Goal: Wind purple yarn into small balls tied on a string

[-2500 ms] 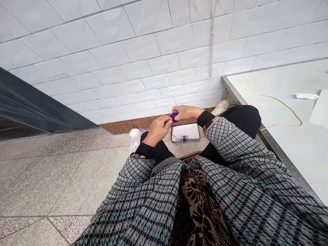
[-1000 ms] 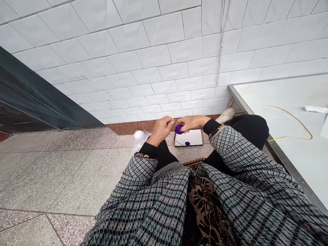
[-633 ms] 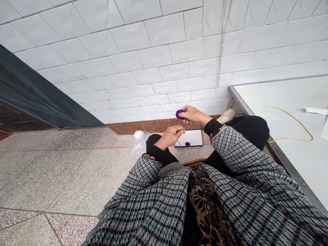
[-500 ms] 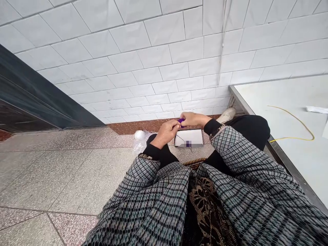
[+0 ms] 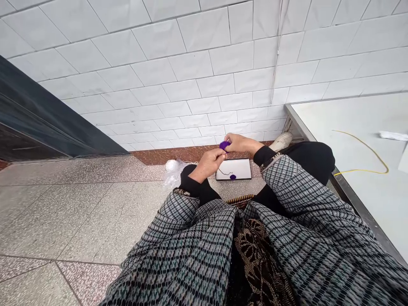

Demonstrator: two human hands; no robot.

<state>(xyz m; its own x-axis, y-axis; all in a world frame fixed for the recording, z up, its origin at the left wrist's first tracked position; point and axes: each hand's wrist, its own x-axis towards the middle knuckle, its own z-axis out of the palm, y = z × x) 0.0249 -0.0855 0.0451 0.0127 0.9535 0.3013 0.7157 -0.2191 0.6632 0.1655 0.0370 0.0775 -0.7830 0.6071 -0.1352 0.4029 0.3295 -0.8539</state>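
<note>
A fuzzy purple pompom (image 5: 225, 145) is pinched in the fingers of my right hand (image 5: 235, 142), over the far edge of a shallow dark-rimmed box (image 5: 240, 165) with a white inside. My left hand (image 5: 210, 162) is closed just below and left of the pompom, its fingertips close to my right fingers. From under it runs a thin dark cord (image 5: 225, 173), which the fingers seem to grip. A second purple pompom (image 5: 233, 177) is at the cord's other end, above the near rim of the box.
A clear plastic bag (image 5: 174, 172) with something white lies on the floor to the left. At right stands a white table (image 5: 360, 140) with a metal edge, bearing a yellow cord (image 5: 379, 159). A tiled wall (image 5: 191, 89) rises ahead; a dark door frame (image 5: 57, 114) stands at left.
The upper pompom now shows more fully, raised slightly above my fingers. The lower pompom and its cord have shifted a little. Both hands stay close together over the box.
</note>
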